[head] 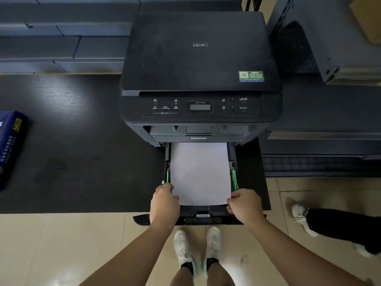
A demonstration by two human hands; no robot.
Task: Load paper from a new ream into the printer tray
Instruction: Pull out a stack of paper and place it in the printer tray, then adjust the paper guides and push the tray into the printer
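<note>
A black printer [199,65] stands on a dark table. Its paper tray [203,216] is pulled out toward me, past the table's front edge. A white paper stack [200,172] lies flat in the tray between two green side guides. My left hand [165,203] grips the stack's near left corner at the tray's left side. My right hand [244,204] grips the near right corner at the tray's right side. A blue ream wrapper [10,145] lies at the table's far left edge.
The dark table [82,151] ends at a front edge just behind my hands. Grey boxes [61,38] line the back left; a perforated metal cabinet [309,48] stands right of the printer. Another person's leg and white shoe [301,213] stand at right on the tiled floor.
</note>
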